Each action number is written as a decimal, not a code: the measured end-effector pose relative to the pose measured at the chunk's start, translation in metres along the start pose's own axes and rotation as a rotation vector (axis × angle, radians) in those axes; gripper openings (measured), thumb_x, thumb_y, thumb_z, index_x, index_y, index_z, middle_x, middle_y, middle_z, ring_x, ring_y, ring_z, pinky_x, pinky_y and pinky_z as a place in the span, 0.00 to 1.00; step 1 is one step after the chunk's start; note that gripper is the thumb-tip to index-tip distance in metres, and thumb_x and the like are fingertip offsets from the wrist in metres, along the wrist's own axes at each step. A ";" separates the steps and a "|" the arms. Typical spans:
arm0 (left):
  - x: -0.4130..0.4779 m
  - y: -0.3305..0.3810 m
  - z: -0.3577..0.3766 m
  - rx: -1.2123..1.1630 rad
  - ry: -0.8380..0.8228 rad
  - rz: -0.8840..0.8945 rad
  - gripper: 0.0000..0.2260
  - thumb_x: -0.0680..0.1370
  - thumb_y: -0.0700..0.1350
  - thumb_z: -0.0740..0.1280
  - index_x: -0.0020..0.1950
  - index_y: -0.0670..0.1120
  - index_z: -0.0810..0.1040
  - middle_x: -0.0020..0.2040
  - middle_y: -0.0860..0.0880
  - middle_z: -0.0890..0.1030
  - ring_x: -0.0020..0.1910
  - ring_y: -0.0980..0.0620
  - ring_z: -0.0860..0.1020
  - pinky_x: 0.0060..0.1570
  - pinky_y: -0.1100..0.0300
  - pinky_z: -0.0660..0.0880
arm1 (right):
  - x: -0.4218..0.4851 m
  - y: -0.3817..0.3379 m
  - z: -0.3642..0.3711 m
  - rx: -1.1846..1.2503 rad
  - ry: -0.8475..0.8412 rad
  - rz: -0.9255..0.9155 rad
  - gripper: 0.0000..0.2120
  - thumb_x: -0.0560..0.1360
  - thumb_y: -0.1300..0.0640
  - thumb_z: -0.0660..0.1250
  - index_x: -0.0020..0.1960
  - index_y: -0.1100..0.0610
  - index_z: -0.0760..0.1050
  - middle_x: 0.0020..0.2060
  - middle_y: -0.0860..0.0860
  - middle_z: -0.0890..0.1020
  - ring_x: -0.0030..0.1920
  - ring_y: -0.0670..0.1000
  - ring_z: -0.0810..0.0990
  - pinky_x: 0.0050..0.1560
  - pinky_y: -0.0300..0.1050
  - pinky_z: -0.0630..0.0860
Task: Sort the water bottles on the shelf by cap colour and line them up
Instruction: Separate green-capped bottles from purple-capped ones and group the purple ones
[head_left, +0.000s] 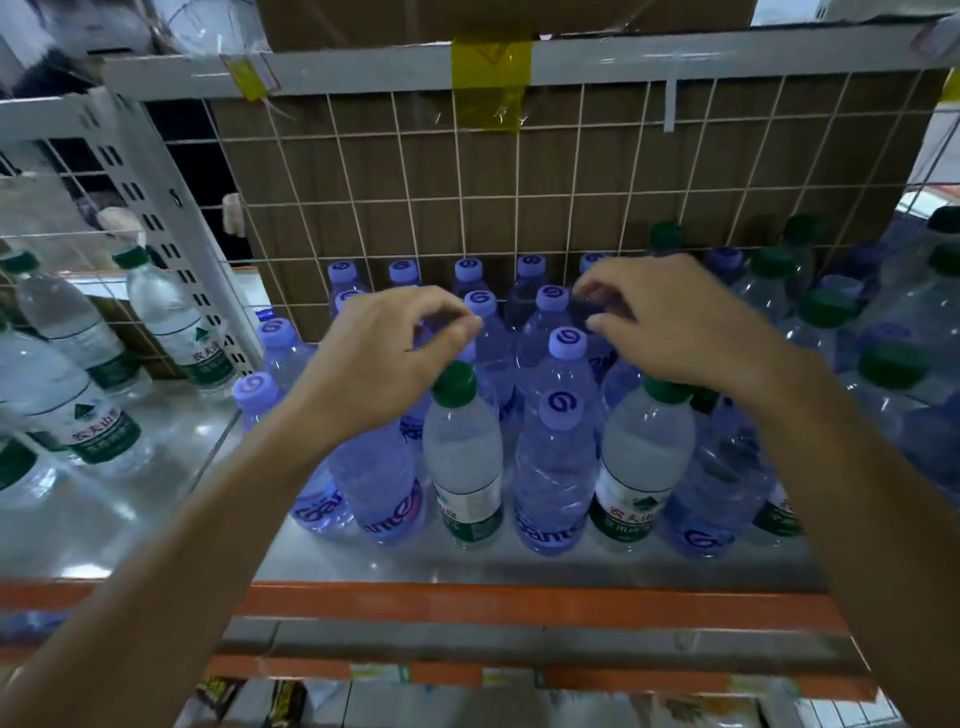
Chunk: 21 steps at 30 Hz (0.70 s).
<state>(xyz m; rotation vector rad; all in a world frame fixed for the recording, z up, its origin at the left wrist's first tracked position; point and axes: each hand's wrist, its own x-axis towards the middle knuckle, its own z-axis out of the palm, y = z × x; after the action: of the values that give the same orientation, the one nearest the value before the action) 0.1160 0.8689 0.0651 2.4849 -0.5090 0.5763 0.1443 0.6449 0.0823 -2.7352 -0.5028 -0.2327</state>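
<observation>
Lifting each bottle by the neck, straight up, should keep its neighbours standing. Just left of the clear plastic bottle with the green cap (454, 384), the left hand (384, 364) has curled fingers (447, 306); whether they pinch something I cannot tell. Just right of this bottle, violet-tinted bottles with violet caps (558, 467) stand crowded on the grey metal shelf (467, 564), the colours not yet separated. Further right, the right hand (675, 327) is curled likewise, its grasp unclear.

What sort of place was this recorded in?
Likely a shop or stockroom: a metal shelf with an orange front edge, a wire-grid back panel, and many water bottles stocked together.
</observation>
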 end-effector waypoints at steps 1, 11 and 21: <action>-0.001 0.005 0.008 -0.047 -0.013 -0.019 0.09 0.78 0.51 0.65 0.48 0.48 0.82 0.41 0.58 0.81 0.42 0.62 0.78 0.45 0.73 0.70 | -0.008 0.003 -0.003 0.054 0.051 -0.003 0.13 0.76 0.57 0.64 0.60 0.53 0.75 0.54 0.52 0.81 0.54 0.52 0.78 0.54 0.46 0.74; -0.028 0.005 0.065 -0.529 0.213 -0.302 0.07 0.72 0.52 0.68 0.43 0.49 0.78 0.38 0.51 0.82 0.39 0.52 0.82 0.43 0.59 0.78 | -0.052 0.015 0.053 0.629 0.388 0.124 0.10 0.74 0.57 0.68 0.54 0.51 0.75 0.42 0.39 0.79 0.45 0.33 0.77 0.44 0.22 0.69; -0.047 0.008 0.077 -0.629 0.310 -0.419 0.12 0.66 0.53 0.72 0.36 0.44 0.79 0.34 0.51 0.82 0.36 0.54 0.78 0.40 0.60 0.75 | -0.065 0.015 0.087 0.693 0.571 0.247 0.15 0.69 0.47 0.72 0.43 0.59 0.78 0.33 0.48 0.79 0.35 0.43 0.76 0.37 0.27 0.70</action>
<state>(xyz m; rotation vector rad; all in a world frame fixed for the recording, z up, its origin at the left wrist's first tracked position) 0.0958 0.8294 -0.0142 1.7846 -0.0242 0.5164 0.0978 0.6435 -0.0171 -1.9106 -0.0544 -0.6161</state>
